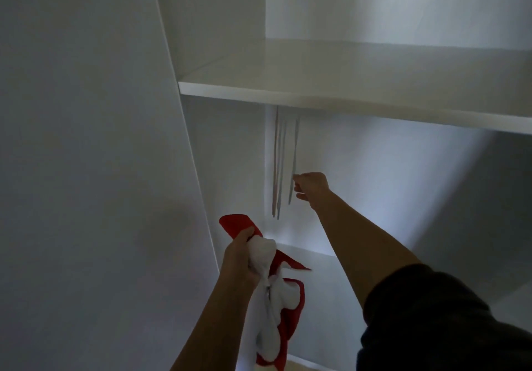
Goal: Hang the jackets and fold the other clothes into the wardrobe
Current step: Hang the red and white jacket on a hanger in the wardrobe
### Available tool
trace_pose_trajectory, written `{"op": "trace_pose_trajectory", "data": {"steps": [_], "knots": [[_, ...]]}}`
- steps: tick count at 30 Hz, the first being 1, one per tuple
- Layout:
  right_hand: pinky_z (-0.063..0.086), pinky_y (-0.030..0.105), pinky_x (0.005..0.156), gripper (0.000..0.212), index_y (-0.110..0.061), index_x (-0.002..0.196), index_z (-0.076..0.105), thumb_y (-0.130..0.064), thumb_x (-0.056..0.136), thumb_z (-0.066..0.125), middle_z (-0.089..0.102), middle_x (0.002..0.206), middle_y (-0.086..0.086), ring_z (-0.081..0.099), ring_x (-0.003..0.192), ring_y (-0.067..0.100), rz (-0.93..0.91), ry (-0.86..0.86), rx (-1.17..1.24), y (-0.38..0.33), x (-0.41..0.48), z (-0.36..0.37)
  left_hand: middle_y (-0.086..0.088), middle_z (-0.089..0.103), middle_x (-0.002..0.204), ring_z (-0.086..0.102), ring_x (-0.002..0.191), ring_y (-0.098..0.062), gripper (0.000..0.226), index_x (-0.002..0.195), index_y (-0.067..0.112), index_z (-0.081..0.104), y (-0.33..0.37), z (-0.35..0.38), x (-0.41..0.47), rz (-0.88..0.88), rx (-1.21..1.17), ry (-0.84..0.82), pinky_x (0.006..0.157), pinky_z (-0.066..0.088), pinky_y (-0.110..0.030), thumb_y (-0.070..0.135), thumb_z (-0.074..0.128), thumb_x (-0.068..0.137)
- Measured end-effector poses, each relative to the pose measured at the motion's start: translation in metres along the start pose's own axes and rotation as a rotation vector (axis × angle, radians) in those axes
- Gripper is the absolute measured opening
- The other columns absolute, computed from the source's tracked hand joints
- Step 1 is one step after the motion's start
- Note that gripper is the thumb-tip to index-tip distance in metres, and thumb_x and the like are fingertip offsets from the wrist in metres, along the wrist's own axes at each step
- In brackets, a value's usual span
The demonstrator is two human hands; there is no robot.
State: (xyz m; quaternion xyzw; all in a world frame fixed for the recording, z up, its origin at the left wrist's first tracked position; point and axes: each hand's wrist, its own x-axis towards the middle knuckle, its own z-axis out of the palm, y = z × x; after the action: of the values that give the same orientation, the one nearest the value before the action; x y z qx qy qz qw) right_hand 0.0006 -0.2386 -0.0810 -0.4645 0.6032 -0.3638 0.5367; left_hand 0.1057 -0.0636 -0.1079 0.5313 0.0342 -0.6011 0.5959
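Note:
A red and white jacket (276, 293) hangs bunched from my left hand (240, 258), which grips it low in front of the open wardrobe. Several pale hangers (283, 166) hang edge-on under the wardrobe shelf (345, 94), close to the left inner wall. My right hand (311, 186) reaches in beside them, and its curled fingers pinch the rightmost hanger low down. The rail that the hangers hang from is hidden behind the shelf edge.
The white wardrobe door (86, 154) stands open at my left. A lower white panel (325, 272) sits beneath the hanging space. The inside is dim, with a bright patch of light on the back wall (403, 183).

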Motion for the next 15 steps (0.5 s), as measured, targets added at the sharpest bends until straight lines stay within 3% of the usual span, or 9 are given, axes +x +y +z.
{"op": "trace_pose_trajectory", "data": {"steps": [2,4,5,8,10,12,15], "knots": [[0.055,0.037,0.076,0.035,0.004,0.118,0.058,-0.008,0.086,0.065,0.061,0.097,0.017,0.06,0.077,0.023,0.03,-0.021,0.012,-0.001,0.013,0.009,-0.018,0.06,0.109,0.058,0.092,-0.034,0.045,0.127,0.004,0.049,0.007,0.002,0.016,0.004,-0.007,-0.009,0.067,0.051,-0.043,0.022,0.063,0.088],[0.051,0.034,0.07,0.044,0.001,0.129,0.05,-0.006,0.087,0.063,0.06,0.101,0.017,0.059,0.083,0.024,0.053,-0.035,0.017,-0.003,0.022,0.015,-0.019,0.06,0.116,0.059,0.1,-0.035,0.049,0.13,0.003,0.049,0.013,0.003,0.03,0.008,-0.028,-0.023,0.085,0.051,-0.047,0.021,0.065,0.087],[0.05,0.033,0.07,0.038,-0.002,0.124,0.052,-0.004,0.088,0.062,0.06,0.098,0.016,0.058,0.081,0.024,0.071,-0.038,0.019,-0.005,0.025,0.018,-0.02,0.06,0.117,0.059,0.102,-0.036,0.049,0.13,0.003,0.05,0.016,0.004,0.036,0.008,-0.032,-0.026,0.09,0.049,-0.048,0.021,0.065,0.087],[0.048,0.03,0.063,0.006,-0.003,0.087,0.057,0.003,0.089,0.056,0.059,0.077,0.012,0.057,0.065,0.019,0.144,-0.036,0.036,-0.01,0.031,0.025,-0.02,0.062,0.114,0.06,0.101,-0.035,0.048,0.127,0.002,0.052,0.026,0.01,0.051,0.021,-0.021,-0.031,0.093,0.049,-0.049,0.022,0.066,0.086],[0.049,0.028,0.061,0.016,-0.002,0.075,0.057,0.006,0.088,0.054,0.057,0.07,0.011,0.055,0.06,0.017,0.177,-0.043,0.061,-0.01,0.037,0.028,-0.018,0.062,0.102,0.061,0.091,-0.032,0.047,0.127,0.0,0.052,0.034,0.015,0.058,0.028,0.003,-0.03,0.083,0.052,-0.044,0.023,0.063,0.088],[0.048,0.027,0.055,0.011,0.0,0.083,0.06,0.004,0.09,0.053,0.055,0.068,0.01,0.052,0.056,0.017,0.17,-0.048,0.102,-0.009,0.039,0.031,-0.013,0.057,0.087,0.056,0.076,-0.025,0.048,0.131,-0.003,0.049,0.04,0.021,0.063,0.017,0.022,-0.013,0.07,0.048,-0.036,0.023,0.058,0.091],[0.039,0.025,0.044,0.021,0.0,0.105,0.065,-0.008,0.097,0.048,0.051,0.066,0.005,0.044,0.051,0.014,0.053,0.047,0.081,-0.004,0.043,0.031,-0.009,0.055,0.084,0.055,0.075,-0.021,0.045,0.131,-0.003,0.048,0.045,0.027,0.069,0.039,0.032,-0.022,0.078,0.05,-0.039,0.02,0.054,0.093]]}}
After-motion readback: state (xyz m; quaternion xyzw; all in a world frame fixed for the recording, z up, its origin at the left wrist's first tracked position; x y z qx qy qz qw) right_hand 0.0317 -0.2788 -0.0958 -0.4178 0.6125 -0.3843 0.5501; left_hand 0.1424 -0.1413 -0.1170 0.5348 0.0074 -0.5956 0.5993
